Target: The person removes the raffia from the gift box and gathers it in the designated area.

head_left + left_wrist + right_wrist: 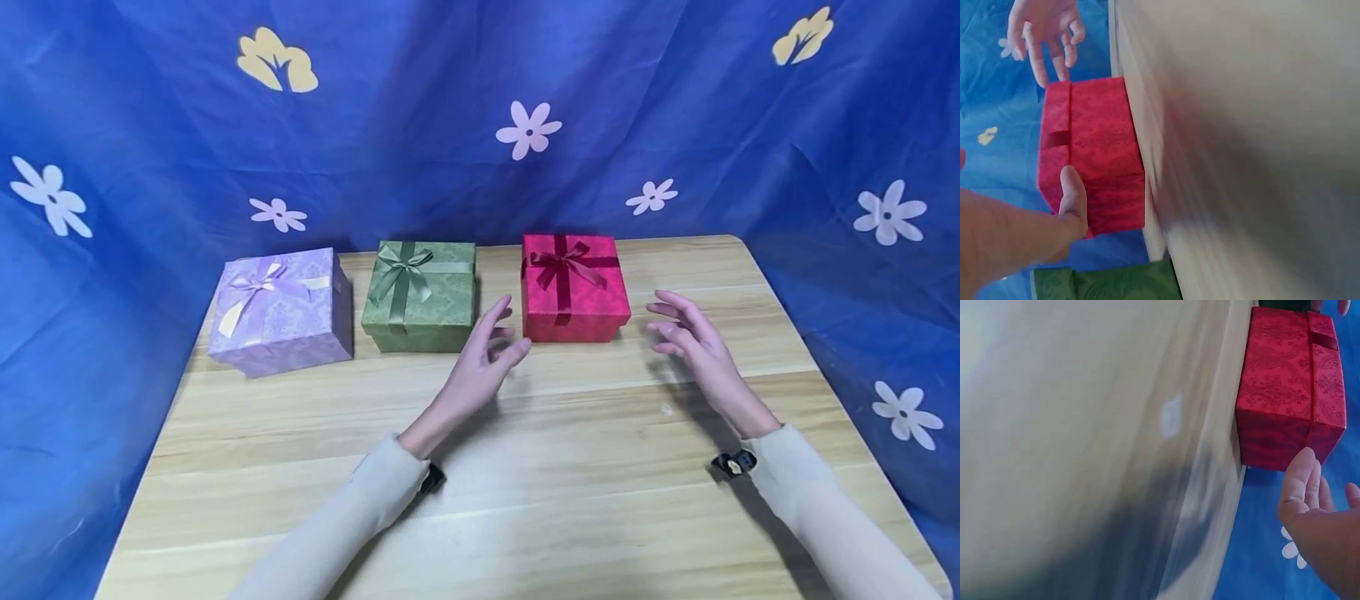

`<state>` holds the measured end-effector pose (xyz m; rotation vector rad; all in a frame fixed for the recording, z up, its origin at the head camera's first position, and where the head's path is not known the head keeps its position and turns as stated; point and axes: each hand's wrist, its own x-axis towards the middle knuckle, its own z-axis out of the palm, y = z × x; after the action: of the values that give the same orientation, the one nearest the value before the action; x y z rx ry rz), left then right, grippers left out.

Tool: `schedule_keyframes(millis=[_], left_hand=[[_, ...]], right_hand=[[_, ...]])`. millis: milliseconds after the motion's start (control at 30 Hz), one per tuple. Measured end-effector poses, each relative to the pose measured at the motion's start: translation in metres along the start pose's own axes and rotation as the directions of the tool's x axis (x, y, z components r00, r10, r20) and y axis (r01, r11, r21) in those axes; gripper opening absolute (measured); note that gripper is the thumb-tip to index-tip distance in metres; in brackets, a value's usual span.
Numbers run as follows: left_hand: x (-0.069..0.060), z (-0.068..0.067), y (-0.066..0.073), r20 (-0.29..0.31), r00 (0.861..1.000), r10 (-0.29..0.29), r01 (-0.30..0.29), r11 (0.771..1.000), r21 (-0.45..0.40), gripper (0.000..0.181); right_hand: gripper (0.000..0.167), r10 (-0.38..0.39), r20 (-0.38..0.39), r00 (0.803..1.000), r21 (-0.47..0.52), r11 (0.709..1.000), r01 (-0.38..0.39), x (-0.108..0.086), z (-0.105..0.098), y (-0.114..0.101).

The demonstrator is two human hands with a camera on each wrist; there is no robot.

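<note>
Hands (474,372) (703,354) flank the red box (594,298), 2 sleeves (333,525) cut off.

red box (588,296): patterned paper | lilac bow (259,282): glossy cloth | table (577,500): smooth wood

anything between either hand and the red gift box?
Nothing visible. The left hand is left of the red gift box, the right hand right of it, with no object in either gap. The green gift box is farther left, outside both paths.
</note>
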<state>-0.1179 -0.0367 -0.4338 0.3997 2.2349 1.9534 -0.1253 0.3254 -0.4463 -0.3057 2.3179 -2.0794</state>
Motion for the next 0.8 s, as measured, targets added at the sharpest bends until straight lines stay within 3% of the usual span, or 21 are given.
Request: schedule_keyframes(millis=[133, 300, 533, 800], left_hand=[[0.031, 0.008, -0.003, -0.057, 0.994, -0.097, 0.093, 0.994, -0.058, 0.075], [0.061, 0.015, -0.010, -0.094, 0.974, -0.205, 0.189, 0.969, -0.157, 0.070], [0.087, 0.019, -0.013, -0.133, 0.968, -0.213, 0.183, 0.961, -0.206, 0.069], [0.100, 0.020, -0.012, -0.157, 0.962, -0.224, 0.187, 0.957, -0.222, 0.065]], right_hand=[[0.052, 0.057, -0.001, 0.998, 0.065, 0.996, -0.057, 0.017, 0.005, 0.001], [0.053, 0.122, 0.002, 0.993, 0.106, 0.987, -0.121, 0.039, 0.011, 0.001], [0.061, 0.197, 0.030, 0.980, 0.157, 0.967, -0.199, 0.063, 0.020, 0.002], [0.064, 0.239, 0.025, 0.971, 0.228, 0.944, -0.238, 0.075, 0.024, 0.006]])
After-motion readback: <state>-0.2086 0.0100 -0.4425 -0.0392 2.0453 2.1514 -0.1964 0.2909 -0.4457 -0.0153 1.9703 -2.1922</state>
